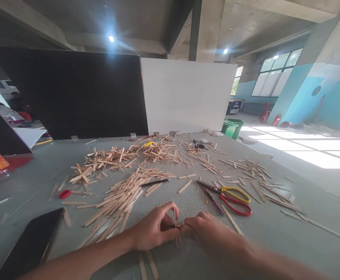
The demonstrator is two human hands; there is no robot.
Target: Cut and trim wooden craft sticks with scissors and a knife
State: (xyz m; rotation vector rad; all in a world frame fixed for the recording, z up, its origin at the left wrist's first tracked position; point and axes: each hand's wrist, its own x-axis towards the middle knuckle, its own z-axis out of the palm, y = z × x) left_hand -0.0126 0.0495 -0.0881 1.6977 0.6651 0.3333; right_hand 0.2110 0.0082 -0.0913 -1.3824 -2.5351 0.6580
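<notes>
At the near middle of the grey table, my left hand point(158, 229) is curled with thumb and fingers closed around thin wooden sticks point(175, 217), one of them roughly upright. Touching the same small bundle from the right is my right hand point(206, 229), its fingers pressed together and slightly blurred; the exact grip is partly hidden. Two flat sticks point(148, 264) lie on the table just below my left hand. A large spread of wooden sticks point(123, 194) covers the table beyond my left forearm. Scissors point(221, 190) with one yellow and one red handle lie beyond my right hand.
A black phone-like slab point(31, 241) lies at the near left, with a red ring point(64, 194) beyond it. Dark pens point(213, 200) rest beside the scissors. More stick piles point(158, 149) reach toward the black panel point(94, 93) and white panel point(187, 93) at the back.
</notes>
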